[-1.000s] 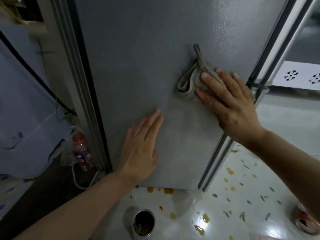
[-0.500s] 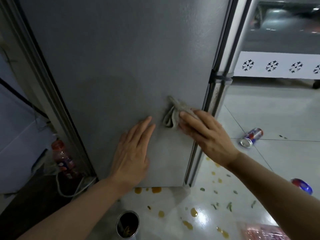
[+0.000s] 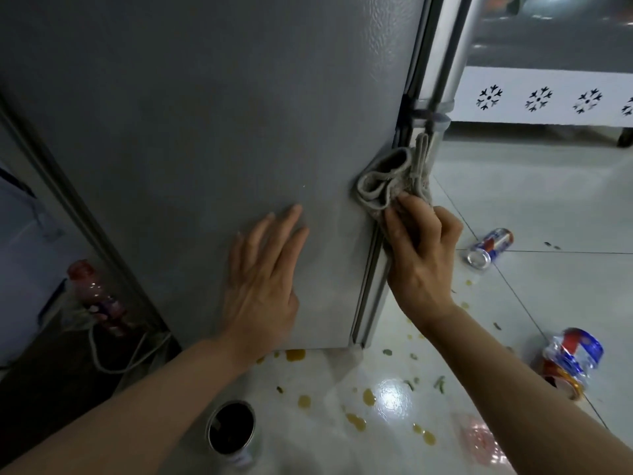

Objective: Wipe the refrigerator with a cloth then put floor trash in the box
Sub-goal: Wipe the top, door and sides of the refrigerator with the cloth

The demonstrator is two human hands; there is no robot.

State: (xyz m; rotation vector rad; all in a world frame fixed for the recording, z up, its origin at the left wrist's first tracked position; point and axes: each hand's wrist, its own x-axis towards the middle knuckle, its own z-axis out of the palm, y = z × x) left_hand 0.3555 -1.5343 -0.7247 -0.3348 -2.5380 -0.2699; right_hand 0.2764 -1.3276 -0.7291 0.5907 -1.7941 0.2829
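Observation:
The grey refrigerator (image 3: 205, 114) side fills the upper left of the head view. My left hand (image 3: 263, 279) lies flat and open against its lower part. My right hand (image 3: 423, 255) grips a bunched grey cloth (image 3: 383, 180) and presses it on the refrigerator's right front edge. On the white tiled floor lie a blue-red can (image 3: 491, 248) on its side, a crushed can (image 3: 570, 358) at the right, an open upright can (image 3: 231, 431) near my left forearm, and a pink wrapper (image 3: 479, 437). No box is in view.
Yellow-brown spill drops (image 3: 296, 354) and green scraps dot the floor under the refrigerator. A red-capped plastic bottle (image 3: 97, 296) and a white cord (image 3: 113, 354) sit in the dark gap at the left. A white panel with snowflake cut-outs (image 3: 537, 97) stands at the back right.
My right hand slid the cloth down, then right to the refrigerator's front edge, its fingers now curled around it. The view shifted, showing more floor and cans. My left hand stayed flat.

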